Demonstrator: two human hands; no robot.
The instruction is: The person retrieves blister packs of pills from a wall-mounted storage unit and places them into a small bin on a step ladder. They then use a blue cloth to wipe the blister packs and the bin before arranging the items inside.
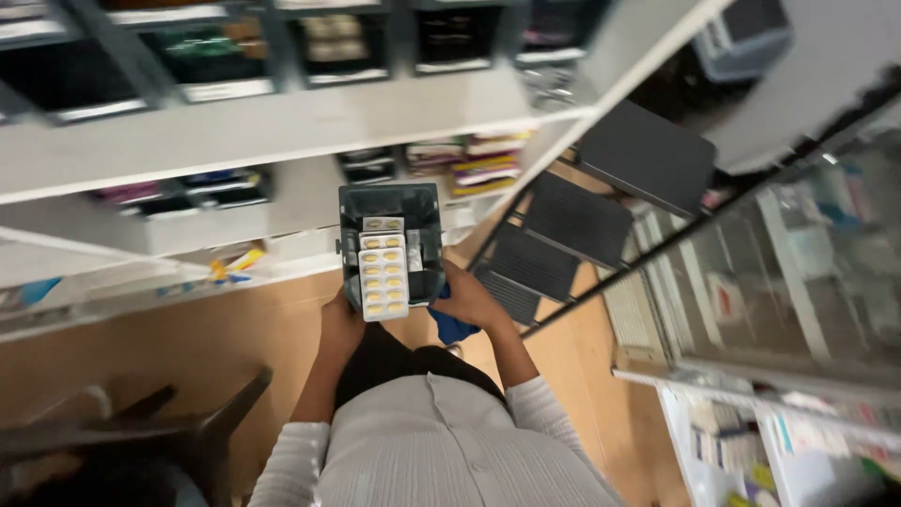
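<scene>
The person stands at the shelves [282,122] holding a dark grey storage bin [391,239] out in front of the body, clear of any shelf. The left hand [340,324] wraps around the bin's lower left corner, and the right hand [469,299] grips its lower right side, fingers closed on it; a blue cloth [452,327] is bunched under that right hand, apparently held against the bin. Inside lie blister packs of yellow pills [384,277], stacked towards the near end, with the far end of the bin looking mostly empty, though the picture is blurred and I cannot be sure.

As I judge it, the work is in its middle: the bin is off its shelf and in hand, its packs are still inside, and nothing shows it set back in place. A black step ladder [582,225] stands just to the right, on the wooden floor [235,338].
</scene>
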